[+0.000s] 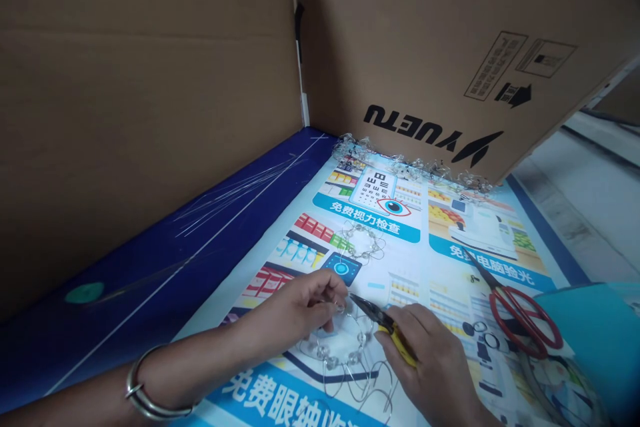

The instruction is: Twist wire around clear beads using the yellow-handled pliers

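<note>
My left hand [313,303], with a metal bangle at its wrist, pinches part of a clear wire ring with beads [360,347]. Black-nosed pliers with yellow handles [400,343] are held in my right hand [435,360]. Their tips reach close to my left fingertips; whether the jaws grip the wire is too small to tell. The ring hangs in loops below both hands, over the printed sheet. Beyond them lies another small beaded wire ring [363,240].
Red-handled scissors [525,320] lie at the right beside a turquoise item [595,340]. Cardboard walls [425,33] stand behind and left. More wire pieces [440,173] line the back wall's foot. Thin strands [240,193] and a green piece [85,292] lie on the blue strip.
</note>
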{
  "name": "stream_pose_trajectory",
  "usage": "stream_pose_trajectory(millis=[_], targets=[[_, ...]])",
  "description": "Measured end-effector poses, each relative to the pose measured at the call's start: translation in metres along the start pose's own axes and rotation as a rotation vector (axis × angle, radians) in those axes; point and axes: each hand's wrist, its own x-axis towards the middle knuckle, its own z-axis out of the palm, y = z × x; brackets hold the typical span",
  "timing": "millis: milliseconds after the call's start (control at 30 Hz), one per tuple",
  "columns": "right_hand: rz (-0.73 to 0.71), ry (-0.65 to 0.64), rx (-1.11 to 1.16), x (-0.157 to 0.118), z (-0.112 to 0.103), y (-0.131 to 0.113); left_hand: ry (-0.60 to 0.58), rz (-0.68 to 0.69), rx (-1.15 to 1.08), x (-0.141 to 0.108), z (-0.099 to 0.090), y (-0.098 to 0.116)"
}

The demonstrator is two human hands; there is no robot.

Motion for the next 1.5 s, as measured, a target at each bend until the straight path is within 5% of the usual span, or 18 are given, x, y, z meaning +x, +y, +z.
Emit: stream_pose_trajectory(millis=[1500], targets=[[-0.101,-0.039,-0.186,0.0045,-0.0019,-0.0084,-0.001,-0.050,-0.019,-0.0018,0.0013,0.0001]])
